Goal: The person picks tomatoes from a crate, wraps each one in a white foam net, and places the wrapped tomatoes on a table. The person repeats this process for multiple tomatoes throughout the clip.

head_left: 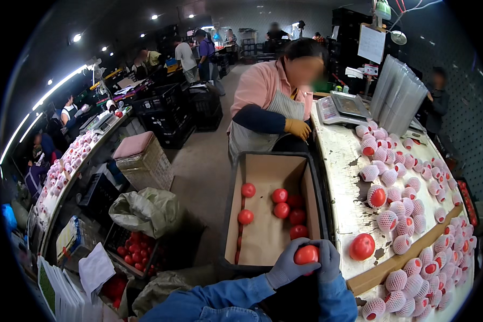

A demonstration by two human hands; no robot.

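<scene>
A red tomato (306, 254) is held between my two gloved hands, over the near right corner of a cardboard-lined black crate (232, 225). My left hand (292, 263), in a grey knit glove, grips it from the left and below. My right hand (326, 257), gloved alike, rests against its right side; how firmly its fingers close is hard to see. Several loose tomatoes (281, 210) lie in the crate. On the worn white table to the right sits a bare tomato (362, 246), close to my right hand. Many tomatoes in pink foam nets (387, 221) lie beyond it.
A co-worker (271, 100) in a striped apron and yellow glove stands behind the crate. A cardboard strip (402, 251) crosses the table; a scale (342, 108) and stacked clear plastic trays (398, 94) stand at its far end. At lower left are a tomato crate (135, 267) and a sack (147, 211).
</scene>
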